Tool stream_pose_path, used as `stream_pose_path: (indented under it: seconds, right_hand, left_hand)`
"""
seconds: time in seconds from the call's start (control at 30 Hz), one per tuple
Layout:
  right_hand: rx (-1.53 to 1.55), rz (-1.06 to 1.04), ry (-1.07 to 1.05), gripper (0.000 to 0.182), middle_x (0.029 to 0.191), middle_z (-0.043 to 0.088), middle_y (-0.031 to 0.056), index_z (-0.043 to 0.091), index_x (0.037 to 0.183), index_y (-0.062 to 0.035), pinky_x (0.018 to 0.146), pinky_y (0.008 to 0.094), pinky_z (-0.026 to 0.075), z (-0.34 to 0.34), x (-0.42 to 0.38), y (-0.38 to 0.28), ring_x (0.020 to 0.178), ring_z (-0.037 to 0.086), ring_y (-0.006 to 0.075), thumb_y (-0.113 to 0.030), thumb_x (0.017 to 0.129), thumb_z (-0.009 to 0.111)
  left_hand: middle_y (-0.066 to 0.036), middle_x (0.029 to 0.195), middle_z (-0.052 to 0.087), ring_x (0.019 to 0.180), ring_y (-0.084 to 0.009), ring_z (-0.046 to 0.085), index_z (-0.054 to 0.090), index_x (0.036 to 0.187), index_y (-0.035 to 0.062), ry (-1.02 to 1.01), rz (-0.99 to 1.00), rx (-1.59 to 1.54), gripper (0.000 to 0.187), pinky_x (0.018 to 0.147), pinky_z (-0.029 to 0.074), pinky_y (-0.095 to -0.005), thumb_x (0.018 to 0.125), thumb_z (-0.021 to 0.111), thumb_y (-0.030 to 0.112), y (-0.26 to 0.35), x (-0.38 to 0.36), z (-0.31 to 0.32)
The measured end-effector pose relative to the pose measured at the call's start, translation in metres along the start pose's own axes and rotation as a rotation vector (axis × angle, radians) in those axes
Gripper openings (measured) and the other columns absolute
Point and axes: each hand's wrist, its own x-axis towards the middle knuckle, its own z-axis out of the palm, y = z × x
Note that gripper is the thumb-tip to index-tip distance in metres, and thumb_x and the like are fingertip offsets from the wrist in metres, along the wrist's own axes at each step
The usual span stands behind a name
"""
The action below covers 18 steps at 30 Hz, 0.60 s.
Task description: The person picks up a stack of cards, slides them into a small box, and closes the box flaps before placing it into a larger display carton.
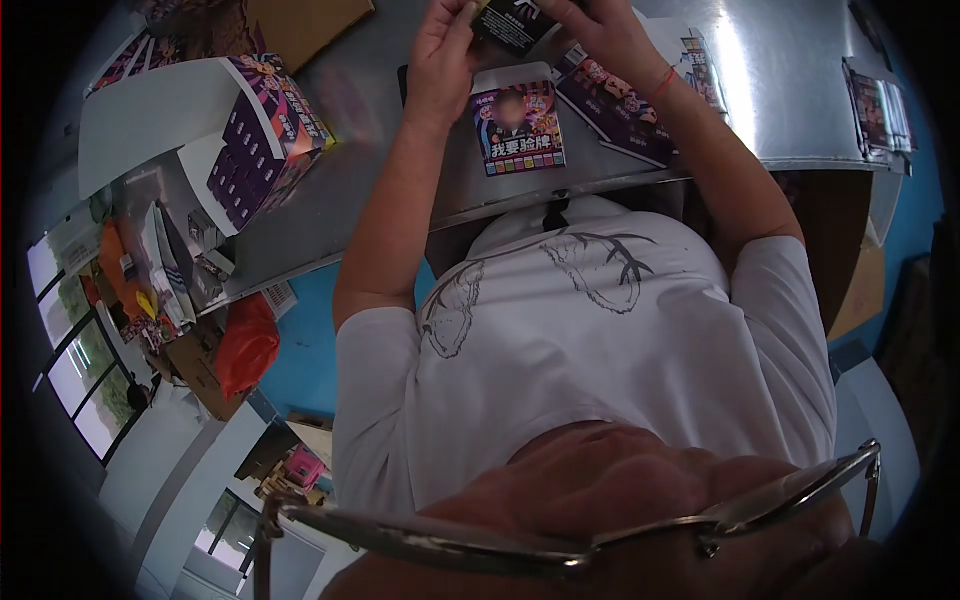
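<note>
Near the top edge of the view, my left hand and my right hand grip a small black printed packet from its two sides. White lettering shows on its face; its upper part is cut off by the frame. My left thumb lies along one edge of it. Just below the hands, a colourful small box with large white characters lies on the table, its white top flap raised. Beneath my right forearm are purple printed flat boxes, partly hidden by the arm.
A large white and purple display carton stands open at the left of the metal table. Brown cardboard lies behind it. At the right edge sits a stack of wrapped packs. A red bag hangs below left.
</note>
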Motion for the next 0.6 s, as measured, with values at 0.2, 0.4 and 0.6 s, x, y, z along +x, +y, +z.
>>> stream_pose_path:
  seconds: [0.2, 0.4, 0.6]
  right_hand:
    - [-0.106, -0.058, 0.014, 0.021, 0.073, 0.059, 0.0049, 0.057, 0.099, -0.0049, 0.057, 0.0295, 0.049, 0.018, -0.015, -0.027, 0.07, 0.059, 0.016, -0.019, 0.086, 0.067]
    - [-0.206, -0.13, 0.017, 0.021, 0.073, 0.059, 0.0052, 0.057, 0.099, -0.0051, 0.058, 0.03, 0.049, 0.024, -0.022, -0.038, 0.071, 0.06, 0.017, -0.019, 0.086, 0.067]
    - [-0.297, -0.208, 0.03, 0.022, 0.074, 0.06, 0.0056, 0.058, 0.099, -0.0054, 0.058, 0.0304, 0.05, 0.016, -0.035, -0.034, 0.072, 0.06, 0.0179, -0.018, 0.085, 0.067]
  left_hand:
    - [-0.007, 0.114, 0.058, 0.099, -0.0171, 0.062, 0.052, 0.116, 0.0049, 0.002, -0.028, -0.055, 0.022, 0.086, 0.055, -0.0353, 0.097, 0.056, 0.016, 0.009, -0.028, 0.034]
    - [-0.007, 0.113, 0.059, 0.095, -0.0136, 0.062, 0.05, 0.121, 0.0037, 0.015, 0.068, 0.26, 0.033, 0.081, 0.056, -0.029, 0.092, 0.063, 0.013, 0.015, -0.043, 0.045]
    - [-0.016, 0.114, 0.06, 0.099, -0.0331, 0.057, 0.05, 0.126, 0.0021, -0.059, -0.003, 1.264, 0.065, 0.088, 0.048, -0.0413, 0.075, 0.078, 0.033, 0.03, -0.082, 0.052]
